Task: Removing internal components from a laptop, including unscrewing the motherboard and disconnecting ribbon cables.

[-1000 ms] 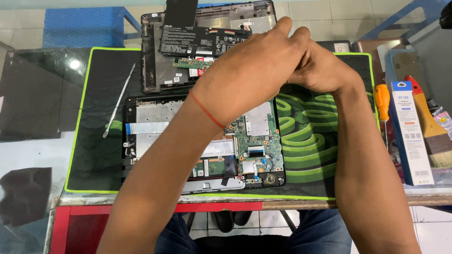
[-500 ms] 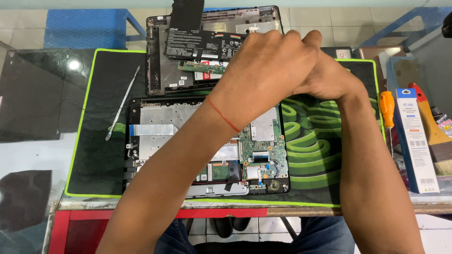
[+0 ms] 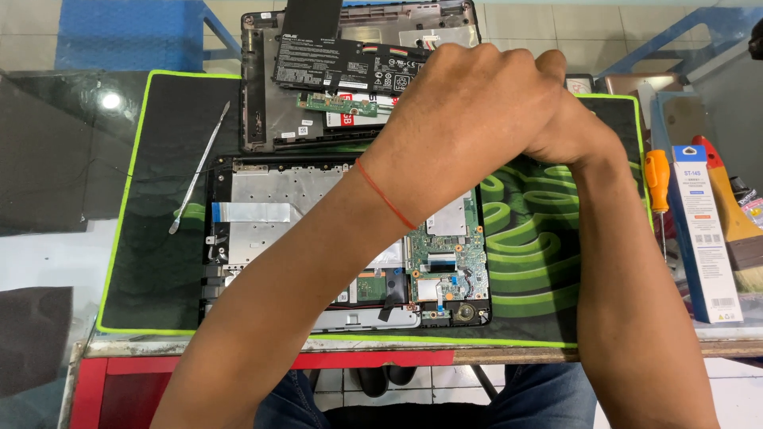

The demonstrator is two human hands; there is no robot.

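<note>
Hands meet above the open laptop (image 3: 350, 238): left hand (image 3: 469, 119) closes over right hand (image 3: 576, 131), hiding any grip. Laptop lies directly beneath on the mat (image 3: 159, 238), long axis left-right, left hand nearer its middle

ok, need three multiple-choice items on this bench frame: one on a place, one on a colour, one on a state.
1. Where does the metal pry tool lie?
A. on the mat, left of the opened laptop base
B. inside the base
C. on the floor

2. What colour is the handle of the screwdriver?
A. blue
B. orange
C. black

3. How do the two hands stand?
A. far apart
B. left hand closed over the right hand, above the laptop
C. flat on the mat

Answers: 1 A, the tool rests on the dark mat beside the base. 2 B, the handle at the right edge is orange. 3 B, the hands meet in one clasp above the board.
</note>
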